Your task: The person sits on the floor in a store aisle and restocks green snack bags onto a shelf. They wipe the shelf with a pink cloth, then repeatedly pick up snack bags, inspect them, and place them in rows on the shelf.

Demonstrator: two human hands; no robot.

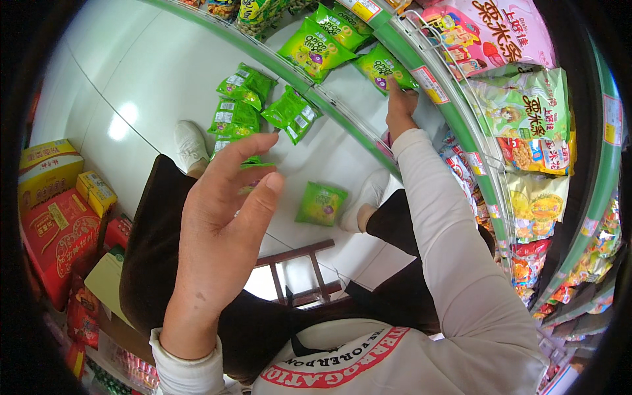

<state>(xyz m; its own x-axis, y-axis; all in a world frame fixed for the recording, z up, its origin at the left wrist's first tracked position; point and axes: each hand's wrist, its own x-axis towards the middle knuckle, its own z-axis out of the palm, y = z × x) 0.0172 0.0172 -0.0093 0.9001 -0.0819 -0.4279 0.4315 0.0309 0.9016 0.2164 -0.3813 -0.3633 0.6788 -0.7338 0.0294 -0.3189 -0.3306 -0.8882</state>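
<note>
My right hand (402, 106) reaches into a low shelf and grips the lower edge of a green snack bag (382, 68). Two more bags of the same kind, the nearer one a green bag (316, 52), lie against each other on that shelf. My left hand (229, 222) hovers over the floor, fingers apart and holding nothing. Beyond its fingertips are several green snack bags (237, 116) on the floor, some partly hidden by the hand. A single green bag (322, 203) lies flat between my shoes.
A green shelf edge (345, 116) curves across in front of me. Higher shelves at right hold large snack bags (531, 108) behind a wire rail (486, 118). Red and yellow boxes (61, 232) stack at left. A brown stool frame (296, 254) shows beneath me.
</note>
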